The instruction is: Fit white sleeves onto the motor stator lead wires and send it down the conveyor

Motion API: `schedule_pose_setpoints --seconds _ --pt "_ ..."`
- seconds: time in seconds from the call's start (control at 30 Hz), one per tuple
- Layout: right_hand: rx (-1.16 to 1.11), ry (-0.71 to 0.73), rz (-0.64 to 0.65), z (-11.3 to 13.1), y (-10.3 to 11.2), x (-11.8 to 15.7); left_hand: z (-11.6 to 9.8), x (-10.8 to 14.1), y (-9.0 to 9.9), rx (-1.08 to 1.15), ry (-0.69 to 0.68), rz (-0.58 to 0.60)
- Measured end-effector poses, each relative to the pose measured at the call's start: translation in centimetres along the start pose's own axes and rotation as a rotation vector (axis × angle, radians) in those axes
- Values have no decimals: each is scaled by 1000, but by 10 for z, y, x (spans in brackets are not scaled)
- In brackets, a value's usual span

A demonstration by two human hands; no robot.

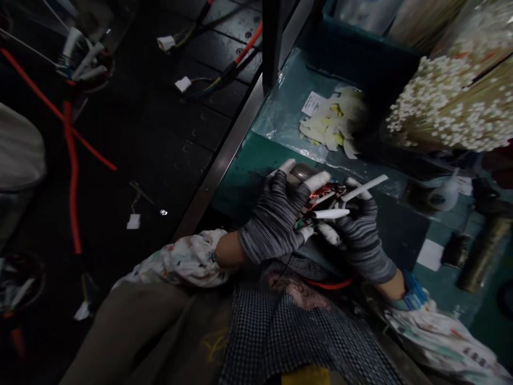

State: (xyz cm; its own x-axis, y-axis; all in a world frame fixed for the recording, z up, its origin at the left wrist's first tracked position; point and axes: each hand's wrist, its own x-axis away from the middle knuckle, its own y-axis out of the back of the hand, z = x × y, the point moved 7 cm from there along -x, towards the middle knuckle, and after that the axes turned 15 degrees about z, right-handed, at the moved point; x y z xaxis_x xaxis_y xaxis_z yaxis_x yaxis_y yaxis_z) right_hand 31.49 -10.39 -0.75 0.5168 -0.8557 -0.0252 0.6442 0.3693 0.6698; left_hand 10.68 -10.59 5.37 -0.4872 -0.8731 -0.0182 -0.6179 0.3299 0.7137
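My left hand [272,216] and my right hand [360,238] wear grey striped gloves with white-taped fingertips. They meet over a green work mat [244,184]. My left hand grips a small bundle of red and green wires [320,199] and rests over a rounded grey object [300,174]. A white plastic tube [331,214] runs from the bundle toward my right hand. That hand pinches a flat white strip [364,188]. The wires' ends are partly hidden by my fingers.
A plastic bag of pale yellow pieces [332,123] lies beyond my hands. A bundle of white-tipped sticks [433,101] stands at the upper right. Left of a metal rail [220,160], a black belt [176,123] carries wired connectors and a red corrugated tube [72,182].
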Motion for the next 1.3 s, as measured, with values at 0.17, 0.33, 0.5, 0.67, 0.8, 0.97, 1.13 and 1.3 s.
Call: schedule_pose_setpoints --seconds 0.17,0.33,0.5,0.67,0.8,0.97,1.13,1.3 --pt "64 46 1 6 10 -1 -1 -2 0 -10 0 8" --pt "-186 9 -21 6 8 -12 0 -2 1 8 -11 -24" --pt "-334 -67 -61 3 -5 -11 -1 -4 3 26 24 15" --pt "-252 -70 -36 19 3 -20 -1 -5 4 -1 28 20" --pt "-293 -26 -2 32 10 -29 1 -5 4 13 6 14" --pt "-269 -72 21 25 5 -28 -1 -2 4 19 -17 28" --pt "-315 -164 -117 17 -1 -25 1 -1 5 17 -41 -7" --pt "-381 -141 -119 22 -3 -27 2 -2 5 -4 -78 -34"
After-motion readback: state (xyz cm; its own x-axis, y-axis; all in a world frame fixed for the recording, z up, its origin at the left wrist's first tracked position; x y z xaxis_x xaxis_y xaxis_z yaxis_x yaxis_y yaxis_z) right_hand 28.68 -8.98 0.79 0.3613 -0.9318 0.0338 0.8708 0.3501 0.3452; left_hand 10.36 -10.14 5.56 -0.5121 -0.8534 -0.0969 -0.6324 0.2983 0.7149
